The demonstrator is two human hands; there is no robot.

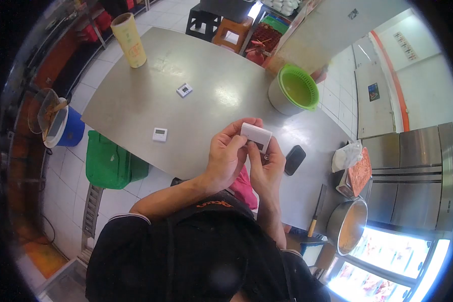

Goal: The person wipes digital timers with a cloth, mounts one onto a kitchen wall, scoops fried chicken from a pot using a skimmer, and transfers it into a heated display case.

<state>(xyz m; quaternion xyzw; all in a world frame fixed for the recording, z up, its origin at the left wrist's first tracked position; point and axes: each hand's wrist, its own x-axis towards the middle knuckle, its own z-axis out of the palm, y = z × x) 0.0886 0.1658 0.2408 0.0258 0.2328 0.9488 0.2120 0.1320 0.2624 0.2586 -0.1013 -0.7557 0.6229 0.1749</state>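
Both my hands hold a small white electronic device (256, 134) above the table's near edge. My left hand (225, 153) grips its left side, the thumb pressed on its face. My right hand (266, 168) closes round its right side, thumb against a dark recess or panel on the lower part. A small round silvery piece (266, 157), perhaps a button battery, shows at my right fingers; whether they hold it I cannot tell. On the steel table (196, 118) lie a white device with a grey display (159, 134) and another white device (184, 90) farther back.
A black phone (295, 160) lies right of my hands, a knife (317, 211) nearer me. Farther right are a steel pot (348, 226) and an orange-topped tray (360, 173). A green basket (312, 93) sits in a pot; a plastic-film roll (129, 40) stands back left.
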